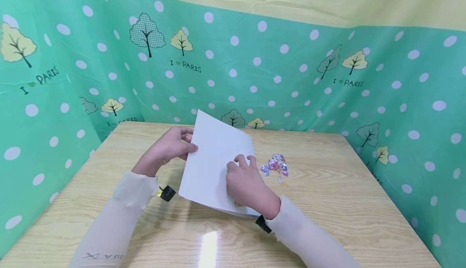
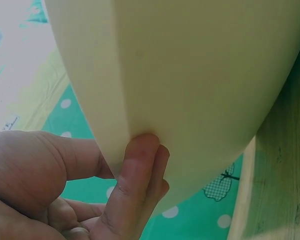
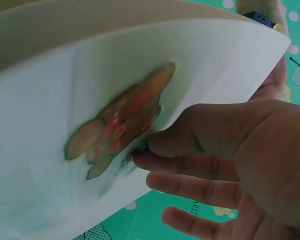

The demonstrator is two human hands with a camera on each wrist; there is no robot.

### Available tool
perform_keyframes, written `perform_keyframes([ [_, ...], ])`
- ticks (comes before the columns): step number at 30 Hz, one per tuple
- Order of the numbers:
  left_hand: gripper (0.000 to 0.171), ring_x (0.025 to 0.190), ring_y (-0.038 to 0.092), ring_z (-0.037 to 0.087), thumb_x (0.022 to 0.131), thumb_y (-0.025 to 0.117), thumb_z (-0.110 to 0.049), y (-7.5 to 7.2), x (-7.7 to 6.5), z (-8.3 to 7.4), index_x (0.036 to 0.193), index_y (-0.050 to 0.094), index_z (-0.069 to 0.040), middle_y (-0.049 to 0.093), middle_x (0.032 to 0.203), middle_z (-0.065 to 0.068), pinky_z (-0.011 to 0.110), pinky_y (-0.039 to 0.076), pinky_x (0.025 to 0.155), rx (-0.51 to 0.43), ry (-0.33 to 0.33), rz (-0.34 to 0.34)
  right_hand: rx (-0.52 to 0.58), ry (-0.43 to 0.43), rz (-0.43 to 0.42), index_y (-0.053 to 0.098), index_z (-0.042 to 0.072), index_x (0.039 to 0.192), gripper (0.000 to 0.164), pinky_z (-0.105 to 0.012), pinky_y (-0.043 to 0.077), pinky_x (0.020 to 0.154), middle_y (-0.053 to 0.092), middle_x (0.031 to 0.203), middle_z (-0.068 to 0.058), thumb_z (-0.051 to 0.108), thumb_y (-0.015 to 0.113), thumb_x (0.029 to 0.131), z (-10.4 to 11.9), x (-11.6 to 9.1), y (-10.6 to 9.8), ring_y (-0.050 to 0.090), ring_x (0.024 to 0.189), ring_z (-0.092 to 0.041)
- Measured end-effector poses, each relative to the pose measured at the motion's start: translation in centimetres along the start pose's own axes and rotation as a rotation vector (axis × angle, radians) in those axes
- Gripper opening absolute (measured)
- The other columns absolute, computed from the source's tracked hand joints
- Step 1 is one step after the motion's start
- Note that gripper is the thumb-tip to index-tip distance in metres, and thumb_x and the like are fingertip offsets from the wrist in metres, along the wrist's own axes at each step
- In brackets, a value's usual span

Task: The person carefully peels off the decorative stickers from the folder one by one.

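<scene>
A large white folded sheet (image 1: 214, 150) is held up at a slant over the wooden table. My left hand (image 1: 169, 148) pinches its left edge, thumb on one face and fingers on the other, as the left wrist view shows. My right hand (image 1: 251, 187) is at the sheet's right part, over the near face. In the right wrist view a brown bear sticker (image 3: 125, 120) with red and blue details lies on the white surface. Right beside it, thumb and forefinger pinch a small bluish sticker (image 3: 127, 162), mostly hidden by the fingertips; the other fingers extend loosely.
On the table (image 1: 327, 203) to the right of the sheet lie a colourful cluster of stickers (image 1: 278, 163), a small blue-toned sticker (image 1: 265, 170) and a small pale piece (image 1: 279, 180). A green dotted curtain (image 1: 225, 73) hangs behind the table.
</scene>
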State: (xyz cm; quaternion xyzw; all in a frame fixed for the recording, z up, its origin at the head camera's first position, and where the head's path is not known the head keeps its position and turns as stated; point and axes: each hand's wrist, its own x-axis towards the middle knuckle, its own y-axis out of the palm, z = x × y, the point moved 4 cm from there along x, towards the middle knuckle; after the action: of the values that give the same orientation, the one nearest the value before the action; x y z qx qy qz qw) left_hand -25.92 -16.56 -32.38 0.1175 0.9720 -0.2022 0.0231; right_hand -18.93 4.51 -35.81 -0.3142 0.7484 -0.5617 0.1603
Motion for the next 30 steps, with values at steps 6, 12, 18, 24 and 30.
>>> perform_keyframes([
  [6,0.061,0.080,0.074,0.028,0.094,0.066,0.002,-0.1,0.0,0.1,0.149,0.040,0.009,0.057,0.109,0.023,0.041,0.064,0.072,-0.004,0.002,0.000,-0.060,-0.003,-0.016,0.081,0.017,0.091,0.041,-0.064,0.042,0.101,0.069,0.118,-0.004,0.038,0.098,0.060,0.1,-0.1,-0.2,0.050,0.123,-0.035],
  [12,0.061,0.080,0.074,0.028,0.094,0.066,0.002,-0.1,0.0,0.0,0.149,0.040,0.009,0.057,0.109,0.023,0.041,0.064,0.072,-0.009,0.002,-0.001,-0.078,-0.001,-0.015,0.080,0.016,0.091,0.037,-0.065,0.043,0.100,0.068,0.114,-0.004,0.036,0.096,0.064,-0.2,0.0,0.0,0.051,0.120,-0.035],
  [18,0.063,0.080,0.073,0.027,0.094,0.066,0.002,-0.1,0.0,0.0,0.150,0.039,0.009,0.056,0.109,0.022,0.041,0.064,0.073,-0.008,0.002,-0.002,-0.046,0.017,0.006,0.081,0.017,0.089,0.028,-0.065,0.044,0.099,0.068,0.117,-0.004,0.032,0.093,0.070,-0.8,0.1,-0.4,0.052,0.117,-0.036],
  [24,0.064,0.081,0.073,0.028,0.094,0.066,0.002,-0.1,0.0,0.0,0.151,0.038,0.008,0.055,0.110,0.023,0.041,0.064,0.073,-0.014,0.001,-0.001,0.018,0.035,0.001,0.081,0.017,0.087,0.010,-0.065,0.043,0.100,0.069,0.115,-0.003,0.026,0.084,0.083,-1.3,0.2,-0.5,0.051,0.116,-0.034],
  [30,0.064,0.082,0.073,0.028,0.094,0.066,0.001,-0.1,0.0,0.0,0.151,0.037,0.008,0.055,0.112,0.023,0.041,0.063,0.074,-0.006,-0.002,-0.002,0.059,0.049,-0.015,0.081,0.016,0.085,0.011,-0.065,0.043,0.101,0.069,0.115,-0.003,0.023,0.074,0.091,-1.6,0.2,-0.6,0.051,0.114,-0.033],
])
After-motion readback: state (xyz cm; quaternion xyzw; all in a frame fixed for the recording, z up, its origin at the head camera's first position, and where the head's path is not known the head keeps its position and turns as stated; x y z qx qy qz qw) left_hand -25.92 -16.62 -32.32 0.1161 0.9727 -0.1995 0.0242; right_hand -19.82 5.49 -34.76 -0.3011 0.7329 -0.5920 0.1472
